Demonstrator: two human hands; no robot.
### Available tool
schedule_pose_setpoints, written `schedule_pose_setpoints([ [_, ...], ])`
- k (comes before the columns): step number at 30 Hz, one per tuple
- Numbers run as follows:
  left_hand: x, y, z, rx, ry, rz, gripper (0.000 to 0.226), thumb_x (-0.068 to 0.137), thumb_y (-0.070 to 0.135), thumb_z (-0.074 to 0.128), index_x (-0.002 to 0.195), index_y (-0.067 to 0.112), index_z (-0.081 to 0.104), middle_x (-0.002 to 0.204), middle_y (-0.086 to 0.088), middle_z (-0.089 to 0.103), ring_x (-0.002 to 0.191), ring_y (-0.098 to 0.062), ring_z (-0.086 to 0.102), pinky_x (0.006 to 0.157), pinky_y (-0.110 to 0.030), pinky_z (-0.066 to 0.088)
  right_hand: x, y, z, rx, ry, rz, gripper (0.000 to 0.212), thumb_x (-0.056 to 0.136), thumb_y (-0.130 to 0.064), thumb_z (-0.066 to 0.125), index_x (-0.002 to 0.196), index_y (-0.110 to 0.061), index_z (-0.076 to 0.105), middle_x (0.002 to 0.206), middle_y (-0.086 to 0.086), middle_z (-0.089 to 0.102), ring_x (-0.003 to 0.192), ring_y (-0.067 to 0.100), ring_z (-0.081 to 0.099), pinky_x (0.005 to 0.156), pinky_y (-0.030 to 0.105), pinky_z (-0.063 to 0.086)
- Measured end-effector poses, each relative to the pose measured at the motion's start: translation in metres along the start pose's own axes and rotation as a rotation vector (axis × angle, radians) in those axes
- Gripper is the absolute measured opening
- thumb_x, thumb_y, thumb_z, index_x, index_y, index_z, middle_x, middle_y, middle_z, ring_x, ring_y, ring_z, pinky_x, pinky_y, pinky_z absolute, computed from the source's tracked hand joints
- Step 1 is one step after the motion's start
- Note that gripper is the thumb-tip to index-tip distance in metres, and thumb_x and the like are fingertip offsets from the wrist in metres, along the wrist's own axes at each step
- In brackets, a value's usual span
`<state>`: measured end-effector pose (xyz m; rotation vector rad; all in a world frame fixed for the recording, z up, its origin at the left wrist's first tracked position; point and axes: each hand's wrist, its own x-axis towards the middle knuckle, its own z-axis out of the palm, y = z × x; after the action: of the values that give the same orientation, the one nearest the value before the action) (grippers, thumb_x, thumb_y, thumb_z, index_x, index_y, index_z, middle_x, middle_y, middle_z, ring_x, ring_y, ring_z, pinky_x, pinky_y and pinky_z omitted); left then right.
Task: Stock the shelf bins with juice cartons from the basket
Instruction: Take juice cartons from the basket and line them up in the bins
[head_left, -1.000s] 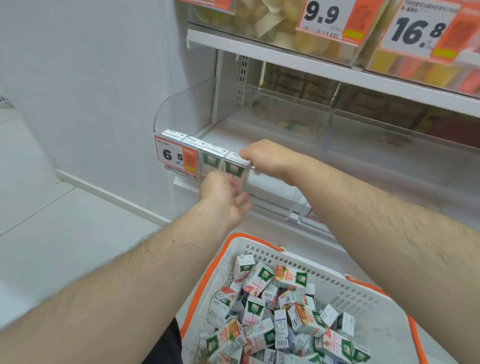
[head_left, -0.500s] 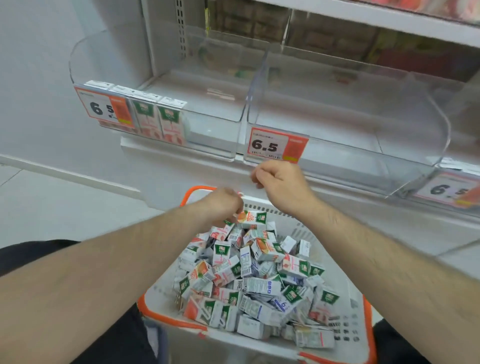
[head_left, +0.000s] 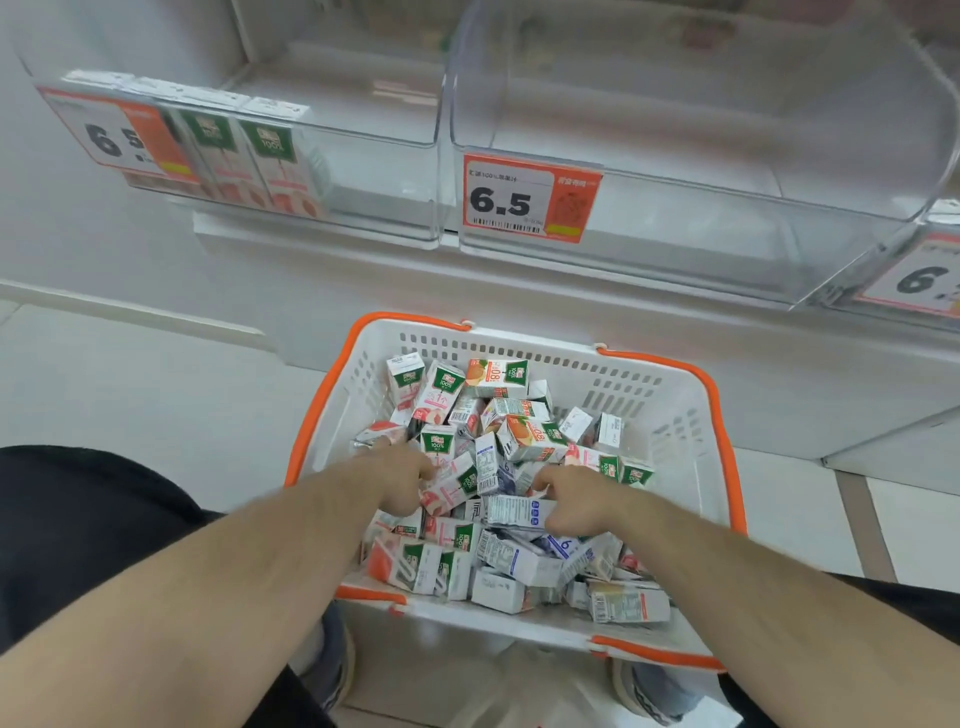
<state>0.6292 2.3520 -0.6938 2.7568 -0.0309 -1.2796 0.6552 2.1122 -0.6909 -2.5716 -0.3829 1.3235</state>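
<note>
Hands down in basket among loose juice cartons, fetching more for left bin, where cartons stand in a front row; left hand and right hand curled, grip unclear

bins: clear glossy plastic | basket: matt perforated plastic | cartons: printed card

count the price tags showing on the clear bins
3. One on the left bin, partly covering the cartons behind it; one reading 6.5 on the middle bin; one at the right edge, cut off by the frame. More may lie outside the view.
</note>
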Motion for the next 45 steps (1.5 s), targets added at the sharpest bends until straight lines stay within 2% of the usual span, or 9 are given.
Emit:
schedule_pose_setpoints([
  [9, 0.011, -0.012, 0.005, -0.118, 0.059, 0.031, 0.047, 0.077, 0.009, 0.076, 0.115, 0.031, 0.061, 0.135, 0.001, 0.05, 0.1, -0.019, 0.056, 0.077, -0.027, 0.047, 0.011, 0.001, 0.016, -0.176, 0.11, -0.051, 0.029, 0.086, -0.03, 0.069, 0.111, -0.021, 0.058, 0.109, 0.003, 0.061, 0.097, 0.024, 0.059, 0.082, 0.037, 0.052],
  [13, 0.009, -0.021, -0.01, -0.511, 0.119, -0.003, 0.04, 0.07, 0.021, 0.084, 0.102, 0.031, 0.061, 0.133, -0.002, 0.051, 0.096, -0.016, 0.059, 0.078, -0.028, 0.047, -0.003, -0.003, -0.009, -0.003, 0.021, -0.046, 0.034, 0.091, -0.027, 0.067, 0.122, -0.015, 0.059, 0.099, 0.003, 0.062, 0.088, 0.02, 0.061, 0.07, 0.028, 0.044],
  [16, 0.004, -0.02, -0.026, -1.084, 0.14, -0.027, 0.046, 0.078, 0.024, 0.08, 0.116, 0.011, 0.059, 0.112, -0.007, 0.067, 0.095, -0.021, 0.067, 0.085, -0.037, 0.056, -0.017, -0.001, -0.033, 0.215, -0.021, -0.032, 0.012, 0.093, -0.022, 0.065, 0.099, -0.014, 0.06, 0.079, -0.004, 0.05, 0.068, 0.009, 0.049, 0.06, 0.027, 0.036],
  [20, -0.011, -0.004, -0.053, -1.599, 0.146, 0.096, 0.018, 0.092, 0.024, 0.065, 0.093, 0.007, 0.058, 0.084, -0.007, 0.072, 0.09, -0.02, 0.069, 0.094, -0.044, 0.054, -0.031, 0.006, -0.063, 0.614, -0.062, -0.029, 0.036, 0.094, -0.011, 0.062, 0.127, -0.001, 0.052, 0.103, 0.003, 0.066, 0.088, 0.013, 0.069, 0.083, 0.035, 0.053],
  [26, -0.037, 0.018, -0.082, -2.014, 0.149, 0.175, 0.033, 0.093, 0.031, 0.061, 0.112, 0.004, 0.063, 0.105, -0.016, 0.07, 0.088, -0.025, 0.07, 0.064, -0.03, 0.061, -0.071, 0.011, -0.112, 0.868, -0.136, -0.137, 0.048, 0.083, -0.013, 0.07, 0.125, -0.003, 0.051, 0.115, 0.008, 0.062, 0.09, 0.023, 0.073, 0.072, 0.027, 0.05],
  [28, -0.046, 0.025, -0.09, -2.066, 0.124, 0.217, 0.038, 0.093, 0.036, 0.059, 0.112, 0.003, 0.062, 0.103, -0.017, 0.07, 0.089, -0.027, 0.07, 0.063, -0.031, 0.061, -0.087, 0.014, -0.129, 0.833, -0.117, -0.13, 0.071, 0.077, -0.02, 0.075, 0.139, -0.006, 0.043, 0.122, 0.008, 0.06, 0.086, 0.026, 0.073, 0.064, 0.025, 0.054],
  [32, -0.06, 0.041, -0.101, -2.117, 0.062, 0.283, 0.041, 0.092, 0.039, 0.058, 0.115, 0.005, 0.06, 0.104, -0.019, 0.069, 0.094, -0.03, 0.068, 0.065, -0.037, 0.061, -0.119, 0.022, -0.154, 0.827, 0.033, -0.135, 0.062, 0.09, -0.012, 0.064, 0.145, -0.01, 0.036, 0.118, 0.009, 0.061, 0.07, 0.025, 0.073, 0.047, 0.024, 0.051],
  [39, -0.067, 0.061, -0.108, -2.119, 0.095, 0.206, 0.019, 0.089, 0.022, 0.048, 0.087, 0.011, 0.063, 0.075, -0.012, 0.069, 0.074, -0.024, 0.059, 0.06, -0.031, 0.046, -0.155, 0.02, -0.16, 0.837, 0.299, -0.349, 0.043, 0.083, 0.021, 0.059, 0.108, -0.013, 0.065, 0.094, 0.01, 0.072, 0.072, 0.023, 0.073, 0.057, 0.027, 0.06],
  [45, -0.071, 0.08, -0.118, -1.246, 0.306, 0.341, 0.014, 0.087, 0.001, 0.059, 0.079, 0.011, 0.066, 0.064, -0.005, 0.058, 0.053, -0.017, 0.053, 0.051, -0.025, 0.035, -0.149, 0.019, -0.154, 0.386, 0.697, -0.42, 0.047, 0.069, 0.005, 0.069, 0.087, -0.038, 0.068, 0.108, 0.005, 0.066, 0.087, 0.022, 0.069, 0.072, 0.043, 0.06],
])
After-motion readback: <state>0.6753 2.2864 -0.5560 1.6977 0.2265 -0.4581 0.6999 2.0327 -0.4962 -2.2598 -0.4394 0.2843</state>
